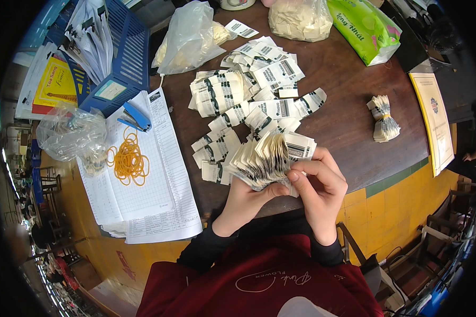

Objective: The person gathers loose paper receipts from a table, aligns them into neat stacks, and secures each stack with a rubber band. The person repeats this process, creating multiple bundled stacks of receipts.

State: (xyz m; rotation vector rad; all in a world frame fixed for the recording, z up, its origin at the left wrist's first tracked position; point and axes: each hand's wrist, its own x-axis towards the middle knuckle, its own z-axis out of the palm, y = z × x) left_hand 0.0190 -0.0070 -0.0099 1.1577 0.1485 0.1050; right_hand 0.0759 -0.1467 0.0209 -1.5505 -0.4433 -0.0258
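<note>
Close to the table's front edge, my left hand (pixel 247 205) grips a thick fanned stack of labels (pixel 263 158), small white pieces with black print. My right hand (pixel 324 191) is at the stack's right end, with thumb and forefinger pinching the labels there. Just beyond my hands, loose labels (pixel 277 74) lie heaped across the middle of the table, some in overlapping rows. A bundle of labels (pixel 384 119) stands apart at the right, cinched at its middle by a yellow band. On the papers to the left sits a tangle of yellow rubber bands (pixel 130 165).
A blue stapler (pixel 136 117) rests on lined sheets (pixel 164 211). Behind it is a blue file rack (pixel 122 58) beside a clear plastic bag (pixel 71 132). Bags of labels (pixel 193 39) and a green tissue pack (pixel 365 29) line the back. A yellow-edged booklet (pixel 435 121) lies right.
</note>
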